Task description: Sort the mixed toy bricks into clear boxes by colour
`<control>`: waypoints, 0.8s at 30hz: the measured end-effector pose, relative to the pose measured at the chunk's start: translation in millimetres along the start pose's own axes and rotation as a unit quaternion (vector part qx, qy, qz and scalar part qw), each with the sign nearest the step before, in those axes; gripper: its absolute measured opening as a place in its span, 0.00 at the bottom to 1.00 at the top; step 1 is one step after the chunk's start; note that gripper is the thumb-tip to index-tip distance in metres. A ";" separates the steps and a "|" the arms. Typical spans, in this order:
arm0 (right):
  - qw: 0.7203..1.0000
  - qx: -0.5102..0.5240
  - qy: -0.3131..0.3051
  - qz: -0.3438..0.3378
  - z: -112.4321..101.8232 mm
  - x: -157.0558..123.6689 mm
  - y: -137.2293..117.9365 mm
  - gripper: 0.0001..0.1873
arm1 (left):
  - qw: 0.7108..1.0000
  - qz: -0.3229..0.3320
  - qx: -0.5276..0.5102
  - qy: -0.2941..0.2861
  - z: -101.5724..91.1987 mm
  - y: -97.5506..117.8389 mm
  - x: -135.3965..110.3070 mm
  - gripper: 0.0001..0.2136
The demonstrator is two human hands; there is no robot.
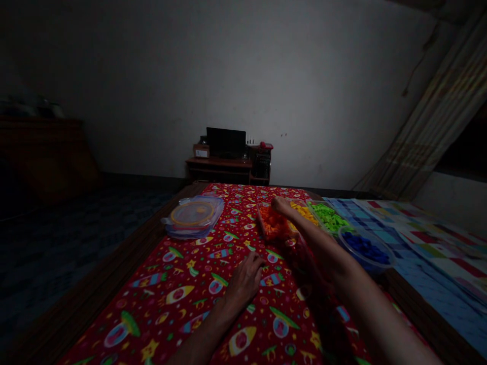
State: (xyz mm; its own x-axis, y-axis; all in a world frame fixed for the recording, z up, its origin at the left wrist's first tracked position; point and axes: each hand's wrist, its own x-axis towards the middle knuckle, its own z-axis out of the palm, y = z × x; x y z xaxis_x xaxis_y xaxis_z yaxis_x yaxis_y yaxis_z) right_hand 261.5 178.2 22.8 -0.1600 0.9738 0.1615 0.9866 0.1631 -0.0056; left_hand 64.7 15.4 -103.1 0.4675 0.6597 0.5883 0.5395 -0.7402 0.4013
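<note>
My left hand (245, 279) rests palm down on the red patterned cloth (182, 289), fingers curled loosely, holding nothing that I can see. My right hand (282, 205) reaches far forward over the clear tub of orange pieces (272, 225), beside the tub of yellow pieces (304, 212). Its fingers are bunched and pointed down into the tubs; whether they hold a piece is hidden. Under my right forearm sits a tub of red pieces (300, 253), partly covered.
A tub of green pieces (329, 217) and a round bowl of blue pieces (365, 248) stand to the right. Stacked clear lids (194, 217) lie at the left of the cloth. A checked mat (422, 238) lies to the right. A low desk with a monitor (226, 144) stands against the wall.
</note>
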 end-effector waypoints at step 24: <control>0.975 -0.050 -0.175 -0.127 -40.5 -30.2 8.8 0.08 | 1.000 -0.015 0.004 -0.007 -3.4 3.7 3.7 0.10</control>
State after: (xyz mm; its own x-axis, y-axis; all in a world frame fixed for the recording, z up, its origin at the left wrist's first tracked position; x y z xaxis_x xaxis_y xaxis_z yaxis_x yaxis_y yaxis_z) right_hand 276.3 143.9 57.9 -0.3834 0.9015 -0.2007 0.9091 0.4067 0.0902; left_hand 66.1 14.7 -97.0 0.4610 0.6836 0.5658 0.5589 -0.7189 0.4132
